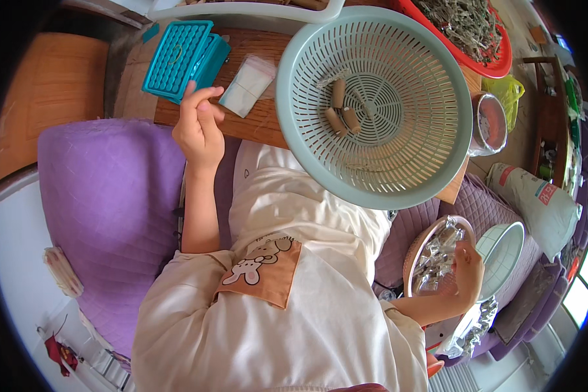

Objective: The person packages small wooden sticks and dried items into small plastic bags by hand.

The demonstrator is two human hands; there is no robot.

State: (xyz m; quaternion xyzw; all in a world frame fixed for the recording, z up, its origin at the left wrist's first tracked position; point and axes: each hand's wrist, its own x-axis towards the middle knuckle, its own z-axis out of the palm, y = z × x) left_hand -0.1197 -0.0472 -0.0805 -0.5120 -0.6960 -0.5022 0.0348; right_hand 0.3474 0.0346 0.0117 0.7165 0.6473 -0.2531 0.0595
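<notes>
My left hand [201, 130] is raised at the table's near edge, beside a teal tray [174, 62] with rows of round holes. Its fingers are loosely bent and apart, and nothing shows between them. Down at my right side, my right hand [467, 271] is at the rim of a pink basket [409, 261] of crumpled silver foil pieces [438, 256]. Those fingers are curled together; whatever they may hold is hidden. A large grey-green colander [398, 153] stands in front of me, with several short brown rolls [338, 93] on its bottom.
A clear packet of white paper [247, 85] lies on the wooden table [255, 127]. Beyond the colander are a red basin [503, 62] of dried plant matter and a foil-edged round container [489, 124]. A white-green basket [503, 261] and a white sack [532, 206] occupy the purple seat.
</notes>
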